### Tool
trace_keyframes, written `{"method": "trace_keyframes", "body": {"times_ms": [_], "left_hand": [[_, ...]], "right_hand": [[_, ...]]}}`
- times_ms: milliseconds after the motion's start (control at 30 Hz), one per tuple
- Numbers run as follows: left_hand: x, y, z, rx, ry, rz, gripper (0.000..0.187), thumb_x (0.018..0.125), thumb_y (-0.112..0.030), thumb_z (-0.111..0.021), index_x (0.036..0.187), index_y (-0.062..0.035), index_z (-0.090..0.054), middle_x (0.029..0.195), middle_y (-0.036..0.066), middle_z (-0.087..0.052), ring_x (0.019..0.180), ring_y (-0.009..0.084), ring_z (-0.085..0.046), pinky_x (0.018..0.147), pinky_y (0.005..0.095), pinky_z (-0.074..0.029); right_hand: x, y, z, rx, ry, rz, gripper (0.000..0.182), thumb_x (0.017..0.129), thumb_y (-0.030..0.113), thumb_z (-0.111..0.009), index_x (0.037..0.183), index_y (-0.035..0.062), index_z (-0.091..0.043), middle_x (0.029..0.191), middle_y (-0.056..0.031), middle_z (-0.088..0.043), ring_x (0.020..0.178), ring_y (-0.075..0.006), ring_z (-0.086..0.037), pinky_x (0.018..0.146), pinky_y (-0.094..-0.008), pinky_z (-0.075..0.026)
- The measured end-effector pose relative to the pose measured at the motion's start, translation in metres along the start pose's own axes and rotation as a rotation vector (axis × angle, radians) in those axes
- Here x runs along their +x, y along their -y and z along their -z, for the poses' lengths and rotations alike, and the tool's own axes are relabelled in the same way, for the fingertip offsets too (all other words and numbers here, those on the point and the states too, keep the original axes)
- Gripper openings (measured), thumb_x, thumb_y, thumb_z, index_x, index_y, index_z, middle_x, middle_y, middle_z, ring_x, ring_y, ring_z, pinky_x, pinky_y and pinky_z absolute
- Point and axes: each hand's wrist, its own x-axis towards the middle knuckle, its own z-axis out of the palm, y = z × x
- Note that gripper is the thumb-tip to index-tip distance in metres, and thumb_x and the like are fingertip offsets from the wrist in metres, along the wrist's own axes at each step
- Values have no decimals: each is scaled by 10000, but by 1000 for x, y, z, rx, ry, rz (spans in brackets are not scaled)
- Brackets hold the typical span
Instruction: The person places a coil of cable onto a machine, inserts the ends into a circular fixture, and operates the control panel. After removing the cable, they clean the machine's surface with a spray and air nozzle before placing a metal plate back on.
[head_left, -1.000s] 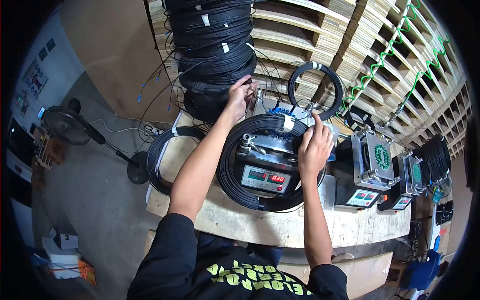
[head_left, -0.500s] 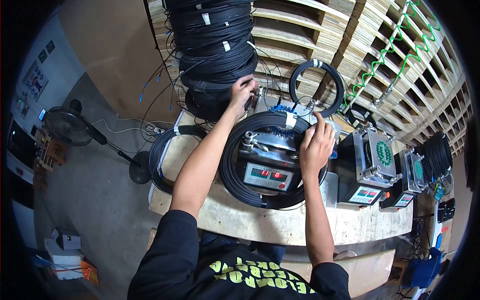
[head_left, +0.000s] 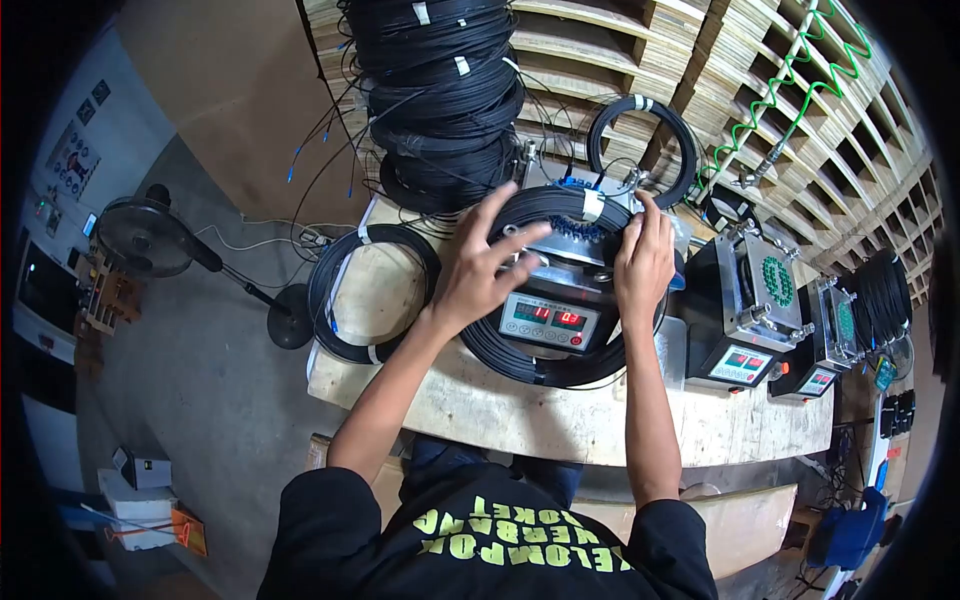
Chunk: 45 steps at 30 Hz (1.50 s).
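A large black cable coil [head_left: 540, 372] with a white tape band rests around the machine with the red digital display [head_left: 548, 322]. My left hand [head_left: 485, 268] hovers over the coil's left side, fingers spread, holding nothing. On the coil's upper right, my right hand [head_left: 645, 255] has its fingers curled at the cable; exactly what lies between the fingertips is hidden. Blue connectors [head_left: 578, 228] sit on the machine's metal top, inside the coil. Behind it stands a metal plate with more blue connectors.
A tall stack of black cable coils [head_left: 445, 110] stands behind at the left. Another coil [head_left: 430, 250] lies at the table's left end. A smaller coil [head_left: 686, 150] leans on the wooden pallets [head_left: 580, 60]. Two machines with green connectors [head_left: 745, 310] stand right; a fan [head_left: 145, 235] is left.
My left hand has come away from beside the cable stack to the large coil's left side, its fingers now spread. My right hand stays at the coil. The whole view has shifted slightly.
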Motion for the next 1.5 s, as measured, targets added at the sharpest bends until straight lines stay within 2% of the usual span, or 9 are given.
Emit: {"method": "trace_keyframes", "body": {"times_ms": [200, 400, 433, 567, 700, 967, 1100, 1333, 1500], "left_hand": [[-18, -4, 4, 183, 140, -136, 423, 883, -529, -731, 1055, -143, -707, 1507, 199, -433, 1432, 407, -387, 1191, 592, -284], [-39, 18, -17, -131, -222, 35, 304, 949, -279, -734, 991, -50, -539, 1338, 185, -534, 1356, 384, -480, 1120, 479, -406], [-38, 17, -17, -57, -287, -59, 256, 954, -138, -713, 1088, -28, -525, 1300, 193, -542, 1255, 365, -543, 1043, 430, -450], [-42, 25, -20, 46, -553, 201, 212, 962, -139, -676, 1104, -27, -566, 1088, 125, -560, 987, 299, -553, 922, 427, -435], [-43, 18, -10, 143, -295, 153, 142, 956, -208, -682, 925, -76, -643, 822, 43, -550, 803, 252, -505, 762, 389, -379], [-48, 25, -16, 185, -393, -62, 296, 850, -146, -646, 1106, -69, -520, 797, 54, -520, 758, 240, -489, 753, 417, -354], [-53, 20, -15, 103, -310, 122, 249, 898, -168, -668, 1079, -67, -529, 801, 49, -530, 766, 236, -500, 743, 407, -360], [-50, 28, -20, 195, -370, -90, 268, 932, -73, -667, 1143, -66, -504, 804, 52, -546, 756, 237, -506, 741, 423, -365], [-51, 21, -14, 115, -299, 115, 230, 959, -91, -628, 1151, -68, -505, 789, 53, -524, 745, 234, -494, 745, 418, -364]], "right_hand": [[-20, -10, 16, 80, 124, -31, 362, 1065, 193, -489, 1390, 56, -571, 1312, -197, -641, 1225, -367, -604, 1007, -431, -472], [-43, -21, 19, 66, 54, -3, 392, 1065, 216, -499, 1422, 61, -547, 1369, -196, -612, 1287, -373, -573, 1062, -436, -444], [-43, -21, 18, 50, 45, -8, 392, 1064, 217, -499, 1420, 62, -549, 1367, -197, -613, 1286, -372, -574, 1063, -436, -444], [-44, -19, 17, 38, 36, -20, 389, 1062, 222, -500, 1413, 64, -556, 1363, -196, -616, 1280, -369, -578, 1062, -436, -444], [-45, -19, 15, 5, 28, -17, 384, 1057, 217, -507, 1407, 69, -562, 1358, -187, -620, 1274, -366, -581, 1058, -438, -447], [-44, -18, 16, -15, 9, 9, 376, 1048, 209, -517, 1397, 80, -571, 1350, -176, -625, 1267, -357, -584, 1056, -434, -445], [-44, -20, 14, -18, 6, 13, 374, 1044, 207, -524, 1392, 78, -574, 1346, -170, -627, 1264, -350, -586, 1057, -431, -444], [-45, -20, 14, -19, 8, 14, 373, 1047, 209, -519, 1391, 75, -576, 1347, -168, -626, 1260, -353, -586, 1054, -429, -441], [-47, -16, 13, -79, -1, 15, 384, 1053, 217, -509, 1411, 91, -570, 1357, -165, -604, 1273, -333, -562, 1086, -435, -392]]}}
